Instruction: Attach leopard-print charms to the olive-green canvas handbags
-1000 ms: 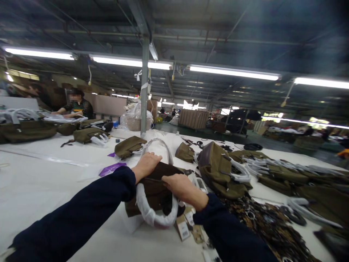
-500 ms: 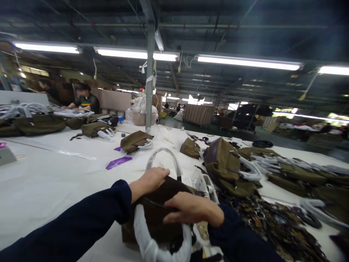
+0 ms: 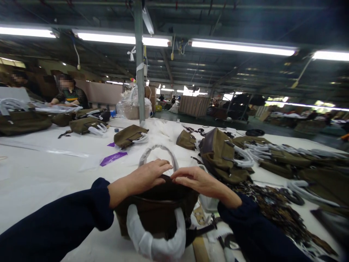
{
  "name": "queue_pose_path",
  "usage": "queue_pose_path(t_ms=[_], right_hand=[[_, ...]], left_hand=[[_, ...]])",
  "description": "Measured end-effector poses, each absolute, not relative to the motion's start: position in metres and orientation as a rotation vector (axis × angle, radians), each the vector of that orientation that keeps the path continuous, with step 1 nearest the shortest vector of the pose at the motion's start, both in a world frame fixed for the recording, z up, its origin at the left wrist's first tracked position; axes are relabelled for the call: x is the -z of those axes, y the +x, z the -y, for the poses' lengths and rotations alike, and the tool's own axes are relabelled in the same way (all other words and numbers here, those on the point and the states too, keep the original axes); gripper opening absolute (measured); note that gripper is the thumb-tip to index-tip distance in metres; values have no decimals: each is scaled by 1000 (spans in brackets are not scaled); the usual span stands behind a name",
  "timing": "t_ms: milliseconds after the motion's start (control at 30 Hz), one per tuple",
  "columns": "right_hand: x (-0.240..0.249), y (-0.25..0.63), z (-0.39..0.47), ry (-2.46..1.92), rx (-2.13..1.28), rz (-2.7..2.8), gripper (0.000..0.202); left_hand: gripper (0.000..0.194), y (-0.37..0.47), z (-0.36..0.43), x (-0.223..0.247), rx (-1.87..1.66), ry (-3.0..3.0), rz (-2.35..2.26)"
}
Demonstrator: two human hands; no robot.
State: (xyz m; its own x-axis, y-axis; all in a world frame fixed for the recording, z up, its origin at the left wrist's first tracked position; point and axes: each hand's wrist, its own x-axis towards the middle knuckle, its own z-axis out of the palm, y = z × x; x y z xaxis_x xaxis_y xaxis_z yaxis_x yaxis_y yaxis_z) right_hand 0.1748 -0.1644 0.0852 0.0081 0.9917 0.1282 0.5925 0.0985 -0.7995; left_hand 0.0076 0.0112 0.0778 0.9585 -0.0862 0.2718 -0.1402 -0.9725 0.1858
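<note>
A dark olive-brown handbag (image 3: pixel 152 218) stands upright on the white table in front of me, its mouth spread apart. White wrapping covers its near handle (image 3: pixel 156 247), which hangs towards me, and its far handle (image 3: pixel 158 147), which stands up. My left hand (image 3: pixel 144 176) is closed on the far rim of the mouth, left of the middle. Close beside it, my right hand (image 3: pixel 197 180) pinches the same rim from the right. Both thumbs are on the inner side; the exact hold of the fingertips is partly hidden.
Olive bags with wrapped handles lie at right (image 3: pixel 218 156) and left (image 3: pixel 84 125). A heap of dark straps (image 3: pixel 272 211) spreads at right. Purple pieces (image 3: pixel 113 159) lie left of the far handle. A post (image 3: pixel 139 72) rises behind; a co-worker (image 3: pixel 67 94) sits far left.
My right hand has moved from over the bag's near side up to the far rim. The bag's mouth has come apart and shows its dark inside. The view has shifted slightly right and down.
</note>
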Motion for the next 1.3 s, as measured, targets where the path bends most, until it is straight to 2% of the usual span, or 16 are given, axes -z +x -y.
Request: queue_pose_path(t_ms=[200,933,1300], right_hand=[[-89,182,201,-1599,-599,1469,33],[-32,198,280,-1677,-461,992,35],[-4,209,290,-1881,-470,898,42]], left_hand=[[42,2,2,-83,-391,2942,191],[39,-5,-1,-86,-380,2976,190],[32,-41,-2,-124,-376,2579,238]])
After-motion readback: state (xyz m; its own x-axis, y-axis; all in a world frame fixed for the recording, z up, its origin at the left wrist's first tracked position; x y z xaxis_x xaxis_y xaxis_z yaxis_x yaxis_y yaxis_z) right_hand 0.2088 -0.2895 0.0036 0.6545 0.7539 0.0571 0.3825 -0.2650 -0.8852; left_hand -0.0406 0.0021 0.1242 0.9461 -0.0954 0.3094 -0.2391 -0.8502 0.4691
